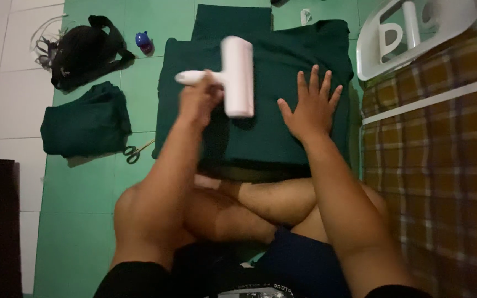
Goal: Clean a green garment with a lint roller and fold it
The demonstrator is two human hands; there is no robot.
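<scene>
My left hand [199,99] grips the handle of a white lint roller [236,76], and the roller's drum hangs over a dark green folded cloth [266,132] spread on the floor before my crossed legs. Whether the drum touches the cloth I cannot tell. My right hand [310,107] lies flat on the cloth with fingers spread, to the right of the roller.
A second folded green cloth [86,121] lies at the left with scissors [134,153] beside it. A black bag [84,49] and a small blue object [143,40] sit farther back. A plaid-covered mattress [437,165] and a white plastic frame [415,33] are at the right.
</scene>
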